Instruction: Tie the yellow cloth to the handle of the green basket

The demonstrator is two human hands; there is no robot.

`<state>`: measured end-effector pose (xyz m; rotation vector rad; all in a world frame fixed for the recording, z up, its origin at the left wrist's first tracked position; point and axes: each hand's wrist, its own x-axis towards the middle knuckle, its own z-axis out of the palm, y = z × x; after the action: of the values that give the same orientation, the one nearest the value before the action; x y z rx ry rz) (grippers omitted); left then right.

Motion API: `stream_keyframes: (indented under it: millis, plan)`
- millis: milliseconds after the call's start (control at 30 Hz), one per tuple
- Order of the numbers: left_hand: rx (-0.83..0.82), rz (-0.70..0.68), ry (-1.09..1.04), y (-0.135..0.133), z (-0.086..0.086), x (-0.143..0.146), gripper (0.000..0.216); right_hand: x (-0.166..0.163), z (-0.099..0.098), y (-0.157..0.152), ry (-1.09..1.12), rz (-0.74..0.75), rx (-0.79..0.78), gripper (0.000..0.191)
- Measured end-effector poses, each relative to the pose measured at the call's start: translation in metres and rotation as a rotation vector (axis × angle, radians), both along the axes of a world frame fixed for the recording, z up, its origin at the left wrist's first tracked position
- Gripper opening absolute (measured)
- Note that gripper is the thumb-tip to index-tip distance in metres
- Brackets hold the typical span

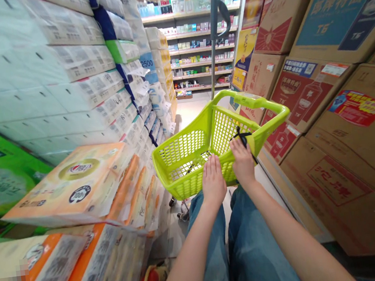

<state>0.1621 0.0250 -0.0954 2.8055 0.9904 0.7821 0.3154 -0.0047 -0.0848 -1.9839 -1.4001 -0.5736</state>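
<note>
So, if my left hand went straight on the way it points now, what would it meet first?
Most likely the cart. Your left hand points at it, but depth is unclear, so I can't tell which part comes first.

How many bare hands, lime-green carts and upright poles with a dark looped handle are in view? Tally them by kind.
Bare hands: 2 (left hand, right hand)
Lime-green cart: 1
Upright pole: 1
Total: 4
</note>
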Motion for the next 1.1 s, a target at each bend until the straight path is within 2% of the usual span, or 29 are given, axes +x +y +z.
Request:
stream_keyframes:
  millis: [100,167,233,300,400,467,567,700,767,833,933,1033,1100]
  plan:
    - [0.021,-0.003,0.017,0.002,0.0,-0.001,0.079,-0.038,-0.013,0.001,-0.034,0.113,-0.069,0.068]
    - [0.031,-0.011,0.023,0.002,-0.001,-0.002,0.08,-0.035,-0.01,-0.008,-0.08,0.186,-0.13,0.069]
    - [0.033,-0.012,0.017,0.002,-0.001,-0.002,0.082,-0.009,0.002,-0.022,-0.132,0.243,-0.186,0.072]
    - [0.029,-0.007,0.004,0.001,-0.001,-0.002,0.084,0.031,0.019,-0.033,-0.16,0.229,-0.187,0.073]
    - [0.028,-0.007,-0.003,0.0,-0.001,-0.001,0.084,0.082,0.04,-0.038,-0.118,0.073,-0.078,0.069]
    - [0.034,-0.004,-0.003,0.0,-0.002,-0.001,0.083,0.088,0.045,-0.032,-0.056,-0.036,-0.014,0.066]
    - [0.045,-0.001,-0.004,0.001,-0.004,-0.001,0.084,0.046,0.031,-0.014,-0.007,-0.057,-0.024,0.063]
    - [0.048,-0.002,-0.002,0.003,-0.005,-0.002,0.082,-0.036,-0.001,0.002,0.009,0.132,-0.104,0.063]
    - [0.045,-0.013,0.006,0.004,-0.005,-0.003,0.082,-0.05,-0.007,0.0,-0.003,0.195,-0.115,0.064]
    - [0.041,-0.023,0.013,0.004,-0.004,-0.003,0.084,-0.035,-0.003,-0.008,-0.055,0.275,-0.153,0.068]
    - [0.037,-0.019,0.01,0.003,-0.002,-0.004,0.085,0.024,0.016,-0.024,-0.14,0.312,-0.195,0.073]
    - [0.041,-0.013,-0.002,0.002,-0.002,-0.004,0.084,0.091,0.038,-0.035,-0.134,0.175,-0.112,0.069]
    - [0.042,-0.014,-0.012,0.002,-0.002,-0.004,0.084,0.117,0.047,-0.035,-0.089,0.058,-0.04,0.066]
